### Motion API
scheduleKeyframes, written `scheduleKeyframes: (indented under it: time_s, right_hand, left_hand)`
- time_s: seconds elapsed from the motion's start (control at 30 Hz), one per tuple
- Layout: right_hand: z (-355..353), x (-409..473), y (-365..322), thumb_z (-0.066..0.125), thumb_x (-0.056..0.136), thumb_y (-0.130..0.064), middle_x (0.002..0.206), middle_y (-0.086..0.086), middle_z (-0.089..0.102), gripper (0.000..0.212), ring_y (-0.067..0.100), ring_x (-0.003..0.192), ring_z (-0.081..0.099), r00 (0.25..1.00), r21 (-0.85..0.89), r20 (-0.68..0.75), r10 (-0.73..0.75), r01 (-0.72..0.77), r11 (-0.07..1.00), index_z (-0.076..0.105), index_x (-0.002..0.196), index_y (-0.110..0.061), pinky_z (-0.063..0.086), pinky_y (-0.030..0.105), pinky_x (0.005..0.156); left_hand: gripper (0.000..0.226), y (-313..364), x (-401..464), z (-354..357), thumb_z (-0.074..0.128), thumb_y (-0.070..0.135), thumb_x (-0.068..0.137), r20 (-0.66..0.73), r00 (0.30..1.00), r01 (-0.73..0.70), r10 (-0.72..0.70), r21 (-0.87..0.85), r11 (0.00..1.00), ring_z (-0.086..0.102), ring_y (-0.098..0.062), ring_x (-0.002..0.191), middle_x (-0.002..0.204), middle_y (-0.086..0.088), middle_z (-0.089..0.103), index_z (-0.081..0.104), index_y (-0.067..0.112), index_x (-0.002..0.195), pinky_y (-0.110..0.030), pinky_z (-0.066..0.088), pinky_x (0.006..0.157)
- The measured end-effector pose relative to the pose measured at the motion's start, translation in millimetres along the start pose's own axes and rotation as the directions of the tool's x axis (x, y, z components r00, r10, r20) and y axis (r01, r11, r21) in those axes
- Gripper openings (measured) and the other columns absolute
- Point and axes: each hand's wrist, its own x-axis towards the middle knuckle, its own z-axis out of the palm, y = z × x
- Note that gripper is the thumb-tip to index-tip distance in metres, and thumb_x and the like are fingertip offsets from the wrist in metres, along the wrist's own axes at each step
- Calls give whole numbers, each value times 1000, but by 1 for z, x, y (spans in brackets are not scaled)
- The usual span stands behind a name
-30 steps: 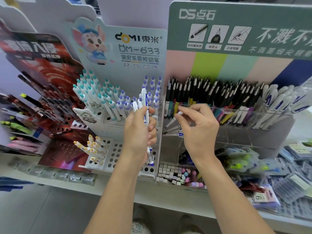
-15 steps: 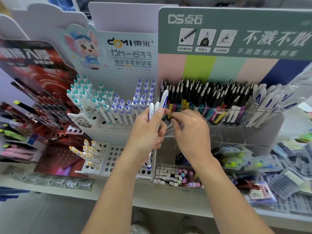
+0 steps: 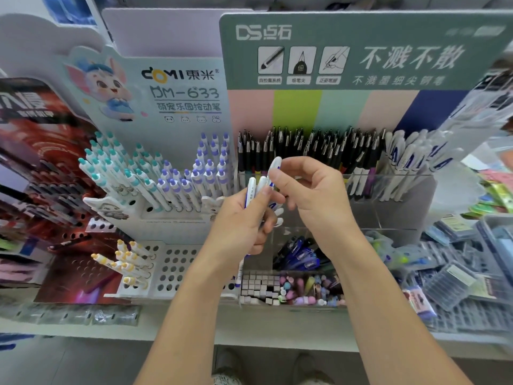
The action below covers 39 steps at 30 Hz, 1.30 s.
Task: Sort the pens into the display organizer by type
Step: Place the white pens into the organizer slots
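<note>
Nearest, the left hand [image 3: 244, 220] grips a small bundle of white pens [image 3: 256, 190] upright, thumb pressed across the barrels, their lower tips poking out beneath the fist. At its one o'clock the right hand [image 3: 311, 190] pinches one white pen [image 3: 273, 169] by its upper end, lifting it from the bundle.

The risk, as I judge it: the bundle rests on thumb pressure alone, so drawing one pen could drag its neighbours loose and drop them into the clear bin of blue pens [image 3: 299, 257] at six o'clock, or among the erasers [image 3: 291, 290] below that.

Farther out, the likely home is the row of white pens [image 3: 410, 162] at two o'clock. Room is tight: the clear front wall [image 3: 388, 215] stands before it and the black pens [image 3: 305, 151] at twelve crowd beside, easily knocked. At ten o'clock, the purple-capped pens [image 3: 205, 173] sit close to the left knuckles. Open air lies only toward the body.
</note>
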Motion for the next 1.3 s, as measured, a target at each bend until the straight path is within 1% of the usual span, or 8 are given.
scheduleKeyframes:
  time_s: [0.13, 0.23, 0.37, 0.63, 0.8, 0.93, 1.03, 1.3]
  right_hand:
    - [-1, 0, 2, 72, 90, -4, 73, 3, 68, 7, 8, 56, 58, 1000, 83, -3, -11, 11, 996, 67, 94, -2, 48, 21, 52]
    - [-5, -2, -3, 64, 94, 0, 76, 6, 67, 7, 19, 62, 63, 979, 201, -161, -123, 154, 967, 62, 92, -6, 54, 27, 54]
    - [-12, 2, -5, 63, 96, -1, 79, 8, 65, 16, 23, 64, 66, 905, 120, -332, -266, 320, 940, 55, 90, -14, 57, 29, 57]
    - [25, 0, 35, 71, 91, -7, 77, -7, 66, 15, 10, 70, 66, 914, -395, -104, -393, 325, 859, 62, 96, -18, 56, 28, 66]
    - [29, -2, 59, 75, 91, -19, 78, -7, 71, 4, 9, 74, 66, 918, -531, -32, -395, 319, 785, 76, 92, -15, 56, 39, 69]
    - [25, 2, 66, 78, 87, -18, 83, -1, 72, 7, 18, 81, 65, 892, -657, 8, -451, 345, 670, 79, 90, -12, 55, 40, 75]
    - [21, 4, 66, 76, 88, -18, 84, 1, 70, 7, 23, 86, 63, 894, -743, -7, -448, 296, 601, 80, 89, -12, 51, 35, 76]
    - [11, -1, 52, 76, 88, -22, 94, -1, 64, 19, 17, 91, 59, 934, -751, -27, -356, 217, 624, 75, 106, -17, 47, 26, 78]
  left_hand:
    - [32, 1, -3, -3, 47, 36, 104, -25, 997, -66, 67, 57, 996, 45, -12, 46, 67, -3, 61, 66, 11, 98, -22, 34, 40]
    - [30, -2, -4, -6, 44, 35, 106, -279, 952, -146, 128, -46, 988, 60, -15, 52, 68, -1, 64, 60, 12, 94, -23, 46, 42]
    - [33, -3, -3, -30, 41, 41, 107, -516, 850, -247, 110, -206, 947, 27, -9, 41, 53, 6, 35, 58, 18, 92, -21, 22, 36]
    - [25, -9, -5, -46, 33, 28, 104, -370, 927, -232, 66, -424, 875, 21, -7, 39, 55, 3, 36, 43, 13, 86, -19, 17, 34]
    - [45, -8, -8, -44, 42, 24, 107, -348, 936, -194, 54, -382, 904, 26, -7, 43, 55, 4, 42, 34, 23, 151, -18, 23, 37]
    - [11, -8, -10, -42, 45, 29, 107, -299, 948, -200, 110, -287, 937, 28, -5, 41, 58, 7, 45, 54, 35, 107, -15, 21, 38]
    - [25, -11, -8, -41, 47, 33, 106, -288, 950, -195, 123, -239, 951, 25, -6, 42, 60, 6, 42, 59, 34, 83, -15, 21, 36]
    - [17, -8, -6, -26, 48, 35, 105, -241, 961, -166, 136, -110, 980, 27, -8, 43, 60, 2, 46, 56, 23, 96, -18, 23, 38]
